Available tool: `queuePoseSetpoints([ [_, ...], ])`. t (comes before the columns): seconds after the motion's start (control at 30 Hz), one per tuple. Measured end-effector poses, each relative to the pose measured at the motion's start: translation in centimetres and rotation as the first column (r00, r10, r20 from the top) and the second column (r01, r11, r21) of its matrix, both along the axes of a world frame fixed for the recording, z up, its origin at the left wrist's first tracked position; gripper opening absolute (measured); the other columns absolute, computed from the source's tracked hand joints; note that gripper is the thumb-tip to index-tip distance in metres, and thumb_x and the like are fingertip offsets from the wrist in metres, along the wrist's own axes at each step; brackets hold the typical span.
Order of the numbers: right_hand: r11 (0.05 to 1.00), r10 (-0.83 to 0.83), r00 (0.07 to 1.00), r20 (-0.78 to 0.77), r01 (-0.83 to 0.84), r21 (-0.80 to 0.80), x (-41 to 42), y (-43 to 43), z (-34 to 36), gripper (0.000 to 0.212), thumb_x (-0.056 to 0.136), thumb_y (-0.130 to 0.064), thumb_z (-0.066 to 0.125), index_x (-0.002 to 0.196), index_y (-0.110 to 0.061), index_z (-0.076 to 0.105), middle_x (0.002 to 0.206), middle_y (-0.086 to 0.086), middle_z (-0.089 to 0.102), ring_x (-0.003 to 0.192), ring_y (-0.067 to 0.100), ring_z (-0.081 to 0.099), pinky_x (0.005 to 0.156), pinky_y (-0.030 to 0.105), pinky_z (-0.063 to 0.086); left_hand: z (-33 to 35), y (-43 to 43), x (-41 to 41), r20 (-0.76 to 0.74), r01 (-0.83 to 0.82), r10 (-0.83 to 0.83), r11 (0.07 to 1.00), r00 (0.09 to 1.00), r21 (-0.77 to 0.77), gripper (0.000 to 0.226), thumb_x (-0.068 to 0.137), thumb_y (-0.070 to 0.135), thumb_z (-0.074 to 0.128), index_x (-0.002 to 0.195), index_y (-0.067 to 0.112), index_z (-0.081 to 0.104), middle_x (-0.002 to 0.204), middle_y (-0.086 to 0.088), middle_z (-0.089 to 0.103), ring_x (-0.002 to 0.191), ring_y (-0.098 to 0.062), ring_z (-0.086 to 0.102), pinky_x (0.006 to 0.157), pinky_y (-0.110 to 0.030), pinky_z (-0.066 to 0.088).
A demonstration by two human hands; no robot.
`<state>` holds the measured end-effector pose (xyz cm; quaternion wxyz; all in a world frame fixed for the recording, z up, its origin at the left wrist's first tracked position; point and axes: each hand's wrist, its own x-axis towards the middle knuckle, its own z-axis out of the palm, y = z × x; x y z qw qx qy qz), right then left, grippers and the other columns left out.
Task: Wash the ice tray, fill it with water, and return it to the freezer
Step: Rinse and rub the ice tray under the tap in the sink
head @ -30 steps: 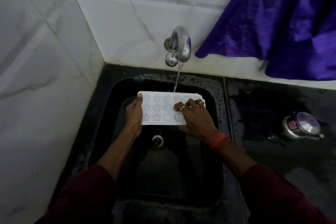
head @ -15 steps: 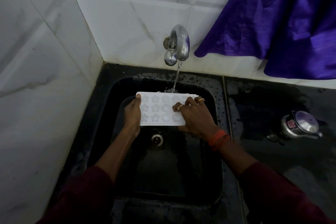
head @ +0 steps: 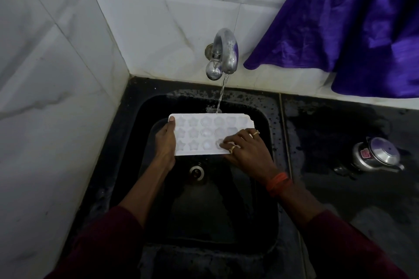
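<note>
White plastic, the ice tray (head: pixel 204 135) sits level over the black sink (head: pixel 269 124), with the tap (head: pixel 223 52) at its 12 o'clock and the stream landing on the far rim. Your left hand (head: pixel 165 142) grips the tray's 9 o'clock end, thumb curled over the top. Your right hand (head: pixel 247 149) lies flat at 4 o'clock, fingers (head: pixel 226 141) spread narrow, pressing into the moulds. Rub each mould in turn, and slide the tray so the water reaches every row.
</note>
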<state>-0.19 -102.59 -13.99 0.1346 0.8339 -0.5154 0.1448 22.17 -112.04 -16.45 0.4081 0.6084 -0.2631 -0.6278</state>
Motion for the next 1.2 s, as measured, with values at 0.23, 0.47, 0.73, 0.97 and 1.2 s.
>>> queuePoseSetpoints([
  [0.23, 0.993, -0.07, 0.997, -0.045, 0.074, 0.094, 0.5, 0.9, -0.1, 0.032, 0.091, -0.033, 0.053, 0.118, -0.023, 0.067, 0.113, 0.005, 0.061, 0.095, 0.025, 0.058, 0.086, 0.043, 0.043, 0.2, 0.1, -0.4, 0.002, 0.018, -0.018, 1.0, 1.0, -0.006, 0.032, 0.097, 0.048, 0.054, 0.094, 0.022, 0.072, 0.103, -0.008, 0.075, 0.095, -0.028, 0.073, 0.084, -0.049, 0.059],
  [0.47, 0.98, -0.152, 0.986, 0.068, 0.142, 0.136, 0.6, 0.0, 0.6, 0.035, 0.081, -0.045, 0.06, 0.09, -0.015, 0.076, 0.094, 0.003, 0.06, 0.083, 0.026, 0.061, 0.083, 0.037, 0.032, 0.6, 0.0, -0.8, 0.008, 0.019, -0.019, 1.0, 1.0, -0.022, 0.032, 0.097, 0.048, 0.054, 0.091, 0.023, 0.072, 0.099, -0.006, 0.076, 0.092, -0.026, 0.073, 0.082, -0.047, 0.06],
  [0.73, 0.962, -0.19, 0.977, 0.096, 0.166, 0.215, 0.7, 0.0, 0.8, 0.035, 0.086, -0.047, 0.051, 0.098, -0.026, 0.077, 0.099, -0.005, 0.062, 0.085, 0.018, 0.061, 0.091, 0.039, 0.03, 0.7, -0.2, -0.7, 0.02, 0.011, -0.011, 1.0, 1.0, -0.019, 0.031, 0.098, 0.048, 0.053, 0.089, 0.023, 0.07, 0.102, -0.007, 0.075, 0.095, -0.027, 0.072, 0.087, -0.049, 0.058],
  [0.97, 0.964, -0.209, 0.976, 0.064, 0.195, 0.182, 0.6, 0.3, 0.6, 0.04, 0.084, -0.046, 0.06, 0.098, -0.012, 0.076, 0.103, 0.002, 0.064, 0.086, 0.024, 0.064, 0.091, 0.037, 0.033, 0.9, -0.3, -1.0, 0.025, 0.015, -0.014, 0.999, 1.0, -0.034, 0.033, 0.098, 0.047, 0.054, 0.085, 0.022, 0.07, 0.098, -0.007, 0.075, 0.092, -0.028, 0.073, 0.085, -0.05, 0.059],
  [1.2, 0.976, -0.082, 0.994, 0.068, 0.066, 0.205, 1.2, 0.3, 1.0, 0.036, 0.089, -0.036, 0.054, 0.121, -0.025, 0.067, 0.124, 0.004, 0.059, 0.103, 0.025, 0.059, 0.092, 0.041, 0.035, 0.8, -0.1, -1.3, 0.035, 0.021, -0.021, 1.0, 0.999, -0.023, 0.031, 0.098, 0.048, 0.053, 0.085, 0.024, 0.069, 0.096, -0.002, 0.074, 0.094, -0.026, 0.072, 0.087, -0.047, 0.058],
])
